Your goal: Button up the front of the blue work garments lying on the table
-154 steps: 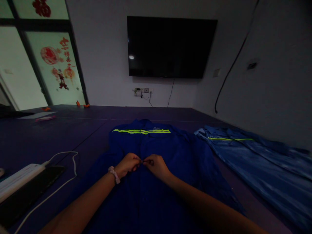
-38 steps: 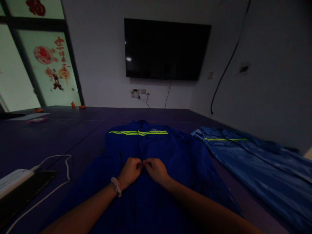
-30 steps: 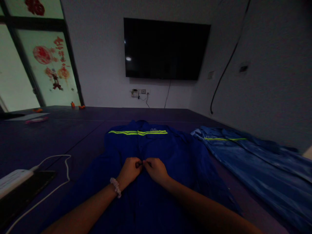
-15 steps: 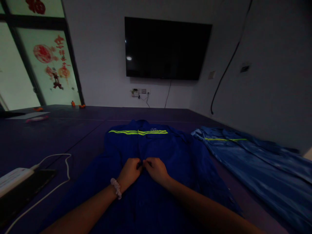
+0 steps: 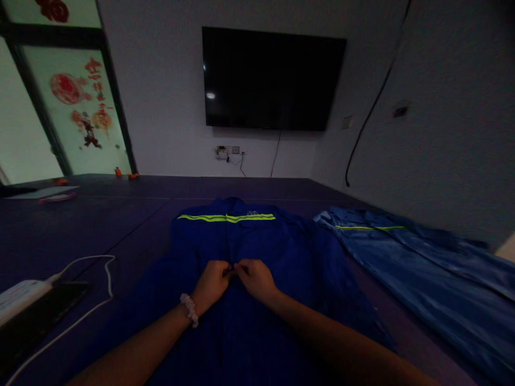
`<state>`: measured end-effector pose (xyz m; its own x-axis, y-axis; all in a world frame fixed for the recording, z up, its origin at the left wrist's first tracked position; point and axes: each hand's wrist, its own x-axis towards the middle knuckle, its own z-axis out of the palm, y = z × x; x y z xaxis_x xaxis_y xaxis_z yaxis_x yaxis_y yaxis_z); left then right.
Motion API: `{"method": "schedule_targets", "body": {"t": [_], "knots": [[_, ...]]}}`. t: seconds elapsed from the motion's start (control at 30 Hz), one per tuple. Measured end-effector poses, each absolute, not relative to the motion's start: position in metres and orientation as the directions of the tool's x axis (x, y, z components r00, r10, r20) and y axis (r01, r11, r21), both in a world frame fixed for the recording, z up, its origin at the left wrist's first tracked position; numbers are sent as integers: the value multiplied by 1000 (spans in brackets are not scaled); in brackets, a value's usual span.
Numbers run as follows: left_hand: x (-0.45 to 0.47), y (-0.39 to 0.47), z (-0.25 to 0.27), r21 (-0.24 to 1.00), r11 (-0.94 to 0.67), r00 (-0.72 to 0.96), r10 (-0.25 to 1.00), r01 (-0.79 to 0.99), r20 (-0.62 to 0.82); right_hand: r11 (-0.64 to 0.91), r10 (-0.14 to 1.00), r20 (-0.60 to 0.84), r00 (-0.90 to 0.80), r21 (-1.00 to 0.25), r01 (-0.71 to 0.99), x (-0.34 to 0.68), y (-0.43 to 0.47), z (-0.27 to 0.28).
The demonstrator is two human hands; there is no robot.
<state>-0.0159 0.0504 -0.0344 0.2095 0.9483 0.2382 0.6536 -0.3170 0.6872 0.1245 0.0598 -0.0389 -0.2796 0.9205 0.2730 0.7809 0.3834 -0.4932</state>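
Observation:
A dark blue work jacket [image 5: 277, 246] with a yellow-green reflective stripe across its chest lies spread out in front of me, collar away from me. My left hand [image 5: 213, 280] pinches the jacket's front edge near the middle, a pale scrunchie round the wrist. Close against it, my right hand [image 5: 256, 279] pinches the same front placket from the other side. Fingertips of both hands nearly meet; whatever small fastening lies between them is too dark to make out.
A second, lighter blue garment [image 5: 394, 257] with a yellow stripe lies at the right by the wall. At the left are a white power bank [image 5: 24, 297], a dark phone [image 5: 48, 316] and a white cable [image 5: 109, 279]. A television [image 5: 273, 80] hangs on the far wall.
Both hands stay at the same spot on the jacket front, fingers shifting only slightly. The whole view has moved a little.

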Motion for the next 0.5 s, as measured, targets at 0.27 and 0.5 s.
{"method": "schedule_targets", "body": {"t": [0.27,0.5], "knots": [[-15,51,-35,723,-317,189,948,614,255,400,912,298,-281,-498,769,125,61,-42],[-14,51,-35,740,-321,177,947,591,270,401,912,299,-281,-503,765,125,61,-41]]}}
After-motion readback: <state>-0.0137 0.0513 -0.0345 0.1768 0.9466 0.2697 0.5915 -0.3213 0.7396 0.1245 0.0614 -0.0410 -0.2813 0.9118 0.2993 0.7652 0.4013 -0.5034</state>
